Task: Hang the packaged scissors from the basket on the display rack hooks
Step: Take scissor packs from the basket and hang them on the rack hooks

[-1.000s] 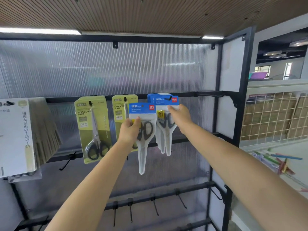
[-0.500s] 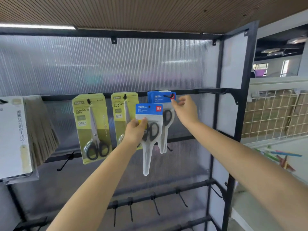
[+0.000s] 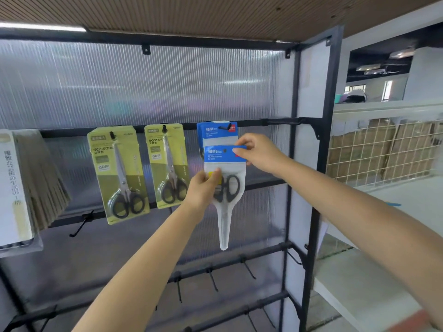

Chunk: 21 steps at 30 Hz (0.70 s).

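A blue-topped clear pack of black-handled scissors (image 3: 225,188) is held in front of the rack, just below a hook. My left hand (image 3: 203,185) grips its middle from the left. My right hand (image 3: 256,152) pinches the right end of its blue header. Behind and above it, more blue scissor packs (image 3: 215,131) hang on a hook (image 3: 225,127) of the upper rail. Two yellow-green scissor cards (image 3: 118,173) (image 3: 167,164) hang on hooks to the left. The basket is out of view.
The black rack frame post (image 3: 321,164) stands at the right. Lower rails carry several bare hooks (image 3: 213,281). A thick stack of white and brown packs (image 3: 26,185) hangs at far left. A wire-mesh fence (image 3: 383,152) and a white ledge lie to the right.
My right hand left the hung blue packs and came down to pinch the header of the pack in my left hand. That pack moved right, in front of the hung ones.
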### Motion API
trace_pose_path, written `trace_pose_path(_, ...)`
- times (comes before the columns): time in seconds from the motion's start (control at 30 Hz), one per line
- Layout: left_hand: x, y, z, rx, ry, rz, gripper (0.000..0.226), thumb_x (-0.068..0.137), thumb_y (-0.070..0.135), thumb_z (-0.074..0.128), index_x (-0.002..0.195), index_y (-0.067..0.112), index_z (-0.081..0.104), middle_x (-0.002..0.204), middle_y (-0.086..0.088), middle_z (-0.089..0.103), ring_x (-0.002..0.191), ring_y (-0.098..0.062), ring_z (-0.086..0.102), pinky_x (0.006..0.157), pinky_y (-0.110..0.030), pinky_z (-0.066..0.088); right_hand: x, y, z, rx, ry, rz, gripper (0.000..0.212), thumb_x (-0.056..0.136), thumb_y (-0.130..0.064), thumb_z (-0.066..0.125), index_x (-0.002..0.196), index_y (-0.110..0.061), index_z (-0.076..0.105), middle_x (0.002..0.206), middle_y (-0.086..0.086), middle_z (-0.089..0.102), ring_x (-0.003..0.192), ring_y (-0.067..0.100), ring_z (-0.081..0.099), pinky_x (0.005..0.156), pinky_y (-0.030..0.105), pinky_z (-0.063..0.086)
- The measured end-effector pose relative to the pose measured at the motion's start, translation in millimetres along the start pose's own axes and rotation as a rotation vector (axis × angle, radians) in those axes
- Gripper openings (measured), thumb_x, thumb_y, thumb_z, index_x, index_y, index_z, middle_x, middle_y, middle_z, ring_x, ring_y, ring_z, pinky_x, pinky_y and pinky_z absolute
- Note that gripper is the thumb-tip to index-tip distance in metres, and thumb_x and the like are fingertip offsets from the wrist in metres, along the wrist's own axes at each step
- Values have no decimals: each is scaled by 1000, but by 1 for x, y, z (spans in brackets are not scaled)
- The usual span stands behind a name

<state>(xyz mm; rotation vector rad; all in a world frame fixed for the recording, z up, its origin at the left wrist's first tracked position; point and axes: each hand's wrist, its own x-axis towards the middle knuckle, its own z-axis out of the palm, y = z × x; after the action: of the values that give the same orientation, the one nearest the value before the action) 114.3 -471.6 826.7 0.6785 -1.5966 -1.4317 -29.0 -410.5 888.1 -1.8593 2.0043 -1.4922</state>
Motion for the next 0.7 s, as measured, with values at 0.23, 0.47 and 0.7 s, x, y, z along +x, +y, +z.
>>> trace_pose_path(0.23, -10, -4, 0, -199, -67, 11, 9, 87, 14, 64, 82, 11, 57, 88, -13, 65, 82, -26, 65, 83, -41, 53, 1, -17, -18, -63, 61, -106, 13, 90, -10, 60, 99, -3, 65, 84, -5, 60, 76, 9, 56, 56, 8, 41)
trace_pose_path(0.47, -8, 3, 6, -234, 19, 34, 6, 85, 6, 66, 83, 11, 64, 86, -8, 69, 76, -18, 68, 70, -32, 58, 10, -23, -24, -95, 120, -85, 15, 89, -13, 61, 100, -4, 67, 85, 0, 62, 78, 11, 56, 64, 16, 42)
trace_pose_path(0.7, 0, 19, 11, -198, 50, 77, 10, 85, 6, 66, 79, 13, 62, 86, -5, 69, 84, -20, 68, 75, -32, 58, 21, -23, -29, -83, 169, -40, 13, 91, -13, 59, 99, -5, 66, 72, -13, 57, 67, 0, 52, 66, 18, 44)
